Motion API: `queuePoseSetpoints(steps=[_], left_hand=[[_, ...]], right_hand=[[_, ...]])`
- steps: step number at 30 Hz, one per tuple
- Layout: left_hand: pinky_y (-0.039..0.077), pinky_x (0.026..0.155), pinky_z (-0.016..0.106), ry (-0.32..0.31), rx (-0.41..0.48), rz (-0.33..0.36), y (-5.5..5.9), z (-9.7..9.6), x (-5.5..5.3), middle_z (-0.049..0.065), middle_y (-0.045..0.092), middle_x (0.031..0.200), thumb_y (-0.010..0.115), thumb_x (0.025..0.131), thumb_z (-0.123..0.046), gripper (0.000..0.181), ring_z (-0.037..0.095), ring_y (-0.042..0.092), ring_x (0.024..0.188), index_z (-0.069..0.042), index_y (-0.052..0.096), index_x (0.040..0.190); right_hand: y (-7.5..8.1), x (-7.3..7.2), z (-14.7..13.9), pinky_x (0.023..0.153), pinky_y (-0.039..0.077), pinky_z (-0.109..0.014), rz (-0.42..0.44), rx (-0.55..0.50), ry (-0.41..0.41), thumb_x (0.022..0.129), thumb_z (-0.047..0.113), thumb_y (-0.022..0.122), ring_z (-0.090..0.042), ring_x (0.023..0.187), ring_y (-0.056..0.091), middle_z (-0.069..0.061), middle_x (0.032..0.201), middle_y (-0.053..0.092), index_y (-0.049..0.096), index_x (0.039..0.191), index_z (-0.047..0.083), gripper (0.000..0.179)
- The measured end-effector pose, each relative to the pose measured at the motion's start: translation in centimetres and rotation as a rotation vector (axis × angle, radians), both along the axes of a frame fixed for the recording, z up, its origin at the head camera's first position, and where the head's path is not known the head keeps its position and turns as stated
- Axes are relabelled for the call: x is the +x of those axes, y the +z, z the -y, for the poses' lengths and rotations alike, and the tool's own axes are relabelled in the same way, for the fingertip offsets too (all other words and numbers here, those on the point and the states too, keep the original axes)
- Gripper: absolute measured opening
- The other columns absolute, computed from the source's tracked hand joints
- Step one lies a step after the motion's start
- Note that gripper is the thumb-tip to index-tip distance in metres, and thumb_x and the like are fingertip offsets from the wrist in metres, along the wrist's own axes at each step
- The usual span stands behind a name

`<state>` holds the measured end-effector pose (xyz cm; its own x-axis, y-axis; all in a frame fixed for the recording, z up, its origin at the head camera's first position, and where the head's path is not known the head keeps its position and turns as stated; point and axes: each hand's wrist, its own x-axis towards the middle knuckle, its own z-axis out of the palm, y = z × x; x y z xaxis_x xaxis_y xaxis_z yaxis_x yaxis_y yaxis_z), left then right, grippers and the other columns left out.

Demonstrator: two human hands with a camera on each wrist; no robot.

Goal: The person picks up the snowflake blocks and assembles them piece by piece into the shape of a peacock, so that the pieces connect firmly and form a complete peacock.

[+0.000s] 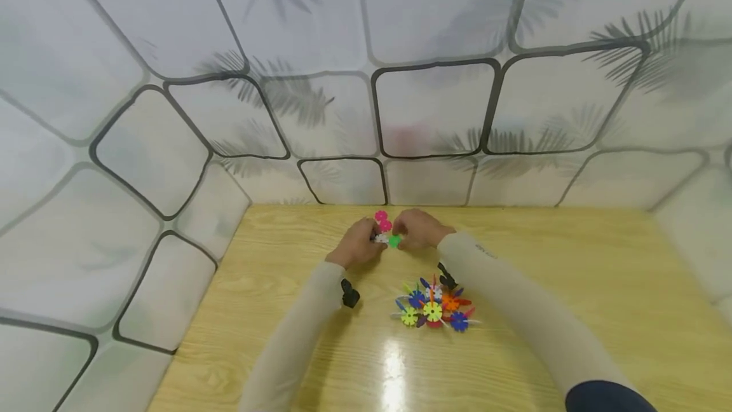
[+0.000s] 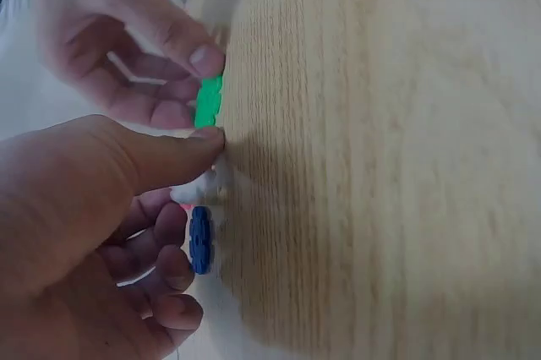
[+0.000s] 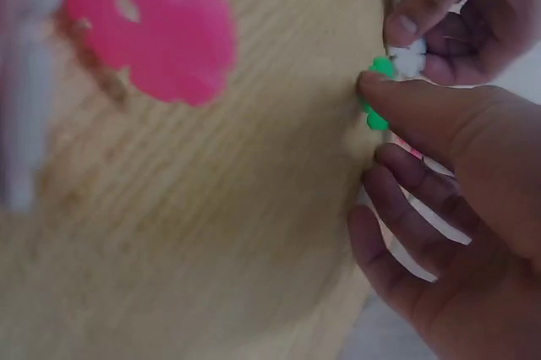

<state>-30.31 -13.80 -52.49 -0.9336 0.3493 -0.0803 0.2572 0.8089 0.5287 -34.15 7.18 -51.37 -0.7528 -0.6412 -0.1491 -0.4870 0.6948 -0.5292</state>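
Observation:
At the far side of the table, my left hand pinches a white flower-shaped interlocking disc between thumb and fingers. My right hand holds a green disc of the same kind by its edge, right up against the white one. A blue disc stands on edge beside the curled fingers of the left hand in the left wrist view. Just beyond both hands are two pink discs, end to end. Fingertips partly cover the white and green discs.
A heap of multicoloured interlocking discs lies nearer on the wooden table, below the right forearm. One large pink disc looms close in the right wrist view. Patterned wall covering rises at the table's back edge and left side.

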Motion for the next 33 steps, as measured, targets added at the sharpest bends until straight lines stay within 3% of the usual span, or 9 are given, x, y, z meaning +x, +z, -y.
queuePoseSetpoints(steps=[6, 11, 15, 18, 26, 29, 33], left_hand=[[0.046, 0.075, 0.026, 0.069, 0.256, 0.04, -0.2, 0.6, 1.1, 0.008, 0.071, 0.089, 0.07, 0.107, -0.015, 0.018, 0.013, 0.055, 0.08, -0.002, 0.075, 0.096], [0.045, 0.069, 0.023, 0.19, 0.534, 0.157, 0.4, 0.8, 2.6, 0.003, 0.068, 0.086, 0.062, 0.112, -0.017, 0.027, 0.011, 0.054, 0.078, 0.001, 0.079, 0.102], [0.047, 0.067, 0.021, 0.25, 0.664, 0.227, 0.9, 0.6, 3.9, 0.001, 0.069, 0.085, 0.061, 0.113, -0.016, 0.028, 0.009, 0.056, 0.076, 0.004, 0.078, 0.107], [0.049, 0.069, 0.02, 0.262, 0.713, 0.248, 1.1, 0.5, 4.6, 0.0, 0.07, 0.086, 0.062, 0.112, -0.014, 0.026, 0.008, 0.059, 0.076, 0.007, 0.077, 0.109], [0.049, 0.069, 0.02, 0.221, 0.706, 0.261, 1.2, 0.4, 5.6, 0.007, 0.072, 0.088, 0.063, 0.111, -0.013, 0.025, 0.009, 0.058, 0.077, 0.007, 0.078, 0.112], [0.047, 0.067, 0.018, 0.233, 0.712, 0.246, 1.3, 0.2, 6.1, 0.002, 0.07, 0.086, 0.064, 0.11, -0.011, 0.024, 0.008, 0.057, 0.077, 0.008, 0.078, 0.112], [0.047, 0.066, 0.017, 0.275, 0.768, 0.245, 1.3, -0.3, 6.6, -0.002, 0.068, 0.083, 0.065, 0.11, -0.009, 0.023, 0.006, 0.057, 0.075, 0.01, 0.077, 0.111]], right_hand=[[-0.2, 1.4, -1.1, 0.087, 0.058, -0.033, 0.003, -0.231, -0.04, 0.097, 0.004, 0.077, -0.016, 0.09, 0.067, -0.008, 0.098, 0.073, 0.07, 0.101, 0.007, 0.009], [0.3, 3.2, -1.9, 0.084, 0.061, -0.03, -0.041, -0.397, -0.056, 0.101, 0.006, 0.077, -0.012, 0.088, 0.069, -0.004, 0.096, 0.076, 0.071, 0.103, 0.01, 0.008], [0.3, 4.3, -2.0, 0.083, 0.062, -0.027, -0.084, -0.454, -0.07, 0.101, 0.005, 0.077, -0.01, 0.088, 0.071, -0.003, 0.098, 0.077, 0.072, 0.104, 0.01, 0.007], [0.5, 5.0, -2.0, 0.085, 0.063, -0.029, -0.101, -0.481, -0.073, 0.101, 0.004, 0.077, -0.012, 0.09, 0.073, -0.003, 0.099, 0.078, 0.073, 0.105, 0.007, 0.007], [1.4, 5.7, -2.4, 0.088, 0.065, -0.032, -0.121, -0.496, -0.02, 0.099, 0.003, 0.078, -0.02, 0.091, 0.077, -0.004, 0.099, 0.08, 0.075, 0.104, 0.009, 0.008], [1.8, 5.8, -2.4, 0.087, 0.065, -0.032, -0.147, -0.472, 0.034, 0.1, 0.003, 0.077, -0.024, 0.091, 0.078, -0.006, 0.1, 0.081, 0.077, 0.104, 0.01, 0.008], [2.0, 5.8, -2.2, 0.084, 0.064, -0.03, -0.204, -0.45, 0.073, 0.101, 0.004, 0.077, -0.017, 0.089, 0.078, -0.004, 0.1, 0.082, 0.078, 0.104, 0.011, 0.008]])
